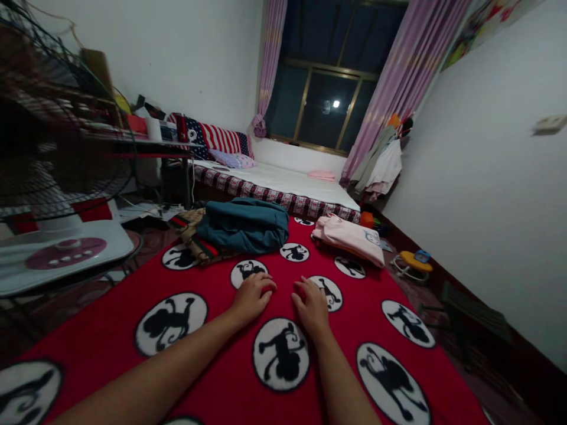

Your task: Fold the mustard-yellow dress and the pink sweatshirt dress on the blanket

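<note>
My left hand (252,298) rests on a red blanket (221,360) printed with black monkey figures in white circles. Its fingers are loosely curved and apart, with nothing in them. My right hand (311,304) lies on the same blanket a short way to the right, also empty, fingers slightly spread. Beyond the left hand sits a folded teal cloth (245,224), partly on top of a tan patterned cloth (190,233) with green and red stripes. Farther off from the right hand is a folded pale pink garment (348,236) with a small grey print.
At the left a white fan (57,195) stands beside a cluttered desk (155,144). Behind the blanket is a bed (283,180) under a dark window (328,106). Along the right wall are a yellow stool (414,261) and a dark folding stool (473,313).
</note>
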### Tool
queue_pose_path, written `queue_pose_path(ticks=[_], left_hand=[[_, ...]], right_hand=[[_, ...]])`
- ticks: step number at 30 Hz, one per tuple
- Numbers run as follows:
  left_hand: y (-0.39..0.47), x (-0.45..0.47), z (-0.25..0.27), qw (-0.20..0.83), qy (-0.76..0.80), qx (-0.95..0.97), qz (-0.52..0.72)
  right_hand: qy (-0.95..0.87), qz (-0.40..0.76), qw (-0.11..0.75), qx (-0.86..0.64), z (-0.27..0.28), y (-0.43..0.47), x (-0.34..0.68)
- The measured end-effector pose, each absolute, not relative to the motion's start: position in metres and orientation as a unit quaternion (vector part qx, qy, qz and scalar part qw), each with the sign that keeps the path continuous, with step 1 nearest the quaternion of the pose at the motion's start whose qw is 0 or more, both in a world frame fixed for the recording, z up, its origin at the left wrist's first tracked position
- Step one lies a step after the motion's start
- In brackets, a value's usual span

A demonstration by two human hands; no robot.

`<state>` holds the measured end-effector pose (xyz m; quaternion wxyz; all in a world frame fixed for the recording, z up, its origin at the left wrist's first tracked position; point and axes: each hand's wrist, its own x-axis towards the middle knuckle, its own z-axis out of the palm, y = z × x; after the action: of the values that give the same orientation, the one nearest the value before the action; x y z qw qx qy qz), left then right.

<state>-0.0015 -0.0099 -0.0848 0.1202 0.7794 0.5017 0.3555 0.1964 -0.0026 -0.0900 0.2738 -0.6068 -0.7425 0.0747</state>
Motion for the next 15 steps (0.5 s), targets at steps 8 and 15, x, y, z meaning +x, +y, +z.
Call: queue_pose_path(ticks=[8, 15], left_hand=[[0.06, -0.034, -0.034, -0.078, 0.554, 0.789, 0.255], [0.129, -0.021, -0.02, -0.064, 0.654, 0.734, 0.172]], right_hand=[[-0.671, 0.167, 0.439, -0.574, -0.088, 0.002, 0.202], [-0.665, 0.166, 0.448, -0.574, -0.088, 0.003, 0.2]])
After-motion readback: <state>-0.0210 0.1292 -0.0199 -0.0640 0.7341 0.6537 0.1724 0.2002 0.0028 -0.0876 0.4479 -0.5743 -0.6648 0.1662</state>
